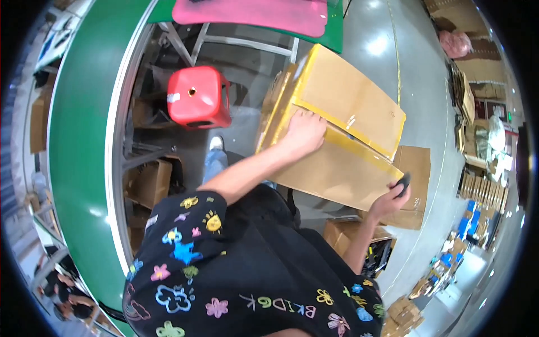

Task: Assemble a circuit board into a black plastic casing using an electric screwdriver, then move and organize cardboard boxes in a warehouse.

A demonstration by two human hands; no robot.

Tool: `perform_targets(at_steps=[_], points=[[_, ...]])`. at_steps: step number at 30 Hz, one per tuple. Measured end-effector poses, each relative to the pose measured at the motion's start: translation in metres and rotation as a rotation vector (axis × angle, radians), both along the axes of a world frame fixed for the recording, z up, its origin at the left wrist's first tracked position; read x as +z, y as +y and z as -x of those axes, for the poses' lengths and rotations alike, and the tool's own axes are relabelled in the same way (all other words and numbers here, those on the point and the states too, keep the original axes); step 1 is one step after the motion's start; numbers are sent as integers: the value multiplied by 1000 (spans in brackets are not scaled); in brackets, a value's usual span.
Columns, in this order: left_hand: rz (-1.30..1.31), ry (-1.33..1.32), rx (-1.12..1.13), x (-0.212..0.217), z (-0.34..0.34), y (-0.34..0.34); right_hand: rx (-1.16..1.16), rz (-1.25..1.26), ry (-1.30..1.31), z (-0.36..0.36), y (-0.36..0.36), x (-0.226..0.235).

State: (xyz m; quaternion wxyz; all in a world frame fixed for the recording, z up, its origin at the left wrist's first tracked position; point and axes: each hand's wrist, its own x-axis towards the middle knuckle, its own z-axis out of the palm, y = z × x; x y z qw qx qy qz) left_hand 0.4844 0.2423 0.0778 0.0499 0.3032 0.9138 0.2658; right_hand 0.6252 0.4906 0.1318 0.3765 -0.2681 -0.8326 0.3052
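Note:
A large brown cardboard box (353, 92) with yellow tape along its edges stands in front of me. Its two top flaps nearly meet, and a narrow dark gap shows between them. My left hand (306, 133) rests on the near flap (337, 168), its fingers curled over that flap's edge at the gap. At the box's right end, my right hand (388, 203) is closed around a small black object (403, 184); its kind is not clear. That hand is close to the near flap's taped corner.
A red plastic stool (196, 98) stands to the left of the box. A long green-topped table (84, 168) runs along my left, and a pink mat (252, 12) lies on another green table ahead. An open carton (339, 233) sits below the box; stacked cartons (480, 219) line the right.

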Motion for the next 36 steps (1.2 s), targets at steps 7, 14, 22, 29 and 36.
perform_targets(at_steps=[7,14,22,29,36], points=[[-413,-20,-280,29,-45,-75,751,-184,-830,178,-160,41],[-810,-334,-799,14,-131,-115,690,-562,-1200,210,-189,-90],[-683,-371,-1087,-15,-171,-115,487,-146,-690,175,-213,-145],[-171,-417,-1453,-63,-189,-105,406,-75,-864,130,-202,-134],[262,-317,-1425,-82,-153,-83,-398,271,-320,-55,-206,-161]])
